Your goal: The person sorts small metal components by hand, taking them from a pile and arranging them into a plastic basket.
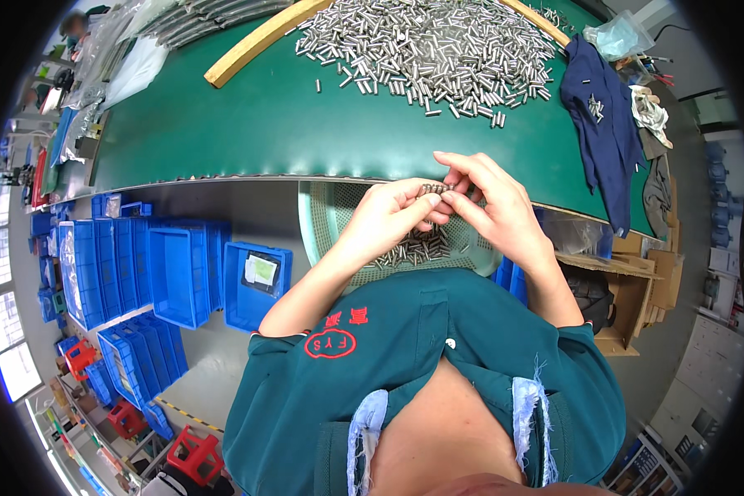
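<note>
A short row of small metal pins (436, 189) is pinched between my two hands, just off the table's near edge. My left hand (393, 213) has thumb and fingers closed on the row from the left. From the right, my right hand (494, 197) touches the same pins with thumb and fingertips, its index finger raised; some fingertips are hidden behind others. Below them is a pale green mesh basket (308, 217) with more loose pins (422, 250) in it. A large heap of shiny metal pins (438, 54) covers the far middle of the green table (223, 136).
Wooden strips (260, 45) flank the heap. A navy cloth (599, 124) with a few pins on it hangs over the table's right edge. Plastic-wrapped stacks (190, 25) lie at far left. Blue crates (178, 269) stand on the left floor; a cardboard box (624, 310) is at right.
</note>
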`<state>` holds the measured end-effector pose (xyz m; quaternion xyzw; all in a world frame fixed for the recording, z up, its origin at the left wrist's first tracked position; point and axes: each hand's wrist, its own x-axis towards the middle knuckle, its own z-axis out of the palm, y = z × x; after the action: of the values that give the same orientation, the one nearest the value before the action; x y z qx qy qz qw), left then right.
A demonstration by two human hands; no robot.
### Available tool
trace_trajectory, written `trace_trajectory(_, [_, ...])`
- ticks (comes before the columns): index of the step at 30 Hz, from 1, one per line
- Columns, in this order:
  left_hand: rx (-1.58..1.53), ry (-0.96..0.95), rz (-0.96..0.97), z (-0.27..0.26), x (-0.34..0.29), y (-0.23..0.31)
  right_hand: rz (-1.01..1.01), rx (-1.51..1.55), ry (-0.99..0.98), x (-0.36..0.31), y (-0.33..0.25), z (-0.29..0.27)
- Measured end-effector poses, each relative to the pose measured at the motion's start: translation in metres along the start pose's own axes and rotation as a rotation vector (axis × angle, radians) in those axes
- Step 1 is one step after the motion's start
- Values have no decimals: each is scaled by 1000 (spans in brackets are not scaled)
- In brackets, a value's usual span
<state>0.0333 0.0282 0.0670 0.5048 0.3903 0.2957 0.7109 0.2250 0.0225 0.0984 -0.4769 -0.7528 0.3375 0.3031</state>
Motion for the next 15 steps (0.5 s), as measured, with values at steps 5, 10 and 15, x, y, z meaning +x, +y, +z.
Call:
trace_trajectory(5, [-54,-35,-78,-5,0,10,21,80,-1,4,0,0])
trace_trajectory(10, [-83,-55,-98,-9,1,12,63,148,-38,8,1,-1])
trace_trajectory(15, [-111,-49,-69,-9,2,9,8,114,-11,10,2,1])
